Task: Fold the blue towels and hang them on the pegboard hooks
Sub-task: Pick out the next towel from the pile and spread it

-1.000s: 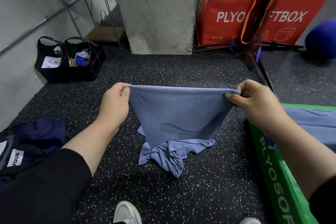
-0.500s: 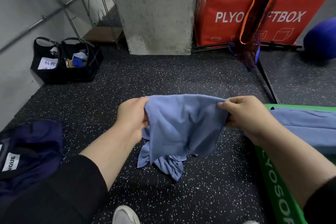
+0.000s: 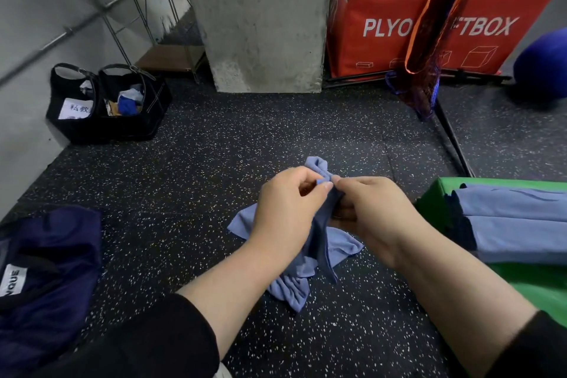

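**Speckled floor and its load**

The black rubber floor carries two black bags by the wall, a concrete pillar, a red box, a navy bag near left, and a green box right. A blue towel trails onto it, centre.

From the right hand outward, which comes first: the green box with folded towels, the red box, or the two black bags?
From the right hand:
1. Green box, just to its right, folded towels on top.
2. Red box, ahead, beside the concrete pillar.
3. Black bags, far left by the wall.
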The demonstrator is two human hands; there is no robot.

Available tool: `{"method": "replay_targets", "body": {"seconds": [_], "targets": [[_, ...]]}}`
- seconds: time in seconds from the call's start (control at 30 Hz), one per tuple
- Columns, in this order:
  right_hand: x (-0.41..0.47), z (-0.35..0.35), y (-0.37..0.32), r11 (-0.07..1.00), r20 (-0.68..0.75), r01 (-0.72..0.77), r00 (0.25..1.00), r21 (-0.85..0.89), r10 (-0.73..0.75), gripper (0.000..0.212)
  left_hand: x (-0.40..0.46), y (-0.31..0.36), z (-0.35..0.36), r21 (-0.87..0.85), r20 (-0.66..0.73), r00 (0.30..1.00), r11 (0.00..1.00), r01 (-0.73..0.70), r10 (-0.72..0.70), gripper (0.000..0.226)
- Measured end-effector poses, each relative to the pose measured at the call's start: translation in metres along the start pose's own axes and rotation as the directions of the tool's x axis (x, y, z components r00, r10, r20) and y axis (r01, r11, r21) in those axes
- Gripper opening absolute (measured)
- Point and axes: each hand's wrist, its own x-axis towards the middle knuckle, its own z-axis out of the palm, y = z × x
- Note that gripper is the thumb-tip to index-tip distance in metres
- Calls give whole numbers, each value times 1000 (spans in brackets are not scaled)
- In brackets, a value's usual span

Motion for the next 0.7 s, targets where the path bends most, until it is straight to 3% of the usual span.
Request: {"method": "replay_targets", "body": {"seconds": [0.17, 0.3, 0.37, 0.43, 0.5, 0.53, 0.63, 0.67, 0.7], "targets": [[3, 3, 2, 991, 30, -65, 998, 116, 61, 33, -1, -2, 1, 71, 8, 997, 994, -82, 81, 4], [5, -2, 2, 984, 47, -62, 997, 167, 55, 33, -3, -1, 0, 113, 199, 965, 974, -195, 170, 18], [6, -6, 3, 996, 14, -23, 1000, 84, 22, 21, -5, -1, -3, 141, 272, 945, 964, -226, 182, 28], [8, -12, 4, 1000, -40, 6, 999, -30, -7, 18, 0, -3, -11, 221, 193, 954, 937, -271, 230, 36], [9, -16, 2, 958, -54, 77, 994, -275, -95, 22, 11, -5, -25, 272, 107, 960, 921, -278, 258, 23], [8, -18, -1, 902, -28, 118, 989, -415, -143, 23, 16, -5, -33, 284, 133, 959, 917, -280, 252, 13], [2, -19, -11, 751, 101, 242, 968, -615, -229, 26, 28, -10, -46, 502, 389, 910, 796, -339, 142, 78], [-1, -19, -14, 724, 141, 280, 958, -630, -248, 26, 28, -11, -46, 554, 446, 888, 747, -369, 108, 86], [-3, -18, -16, 697, 176, 308, 950, -647, -256, 27, 28, -12, -45, 565, 481, 871, 726, -392, 96, 79]]}}
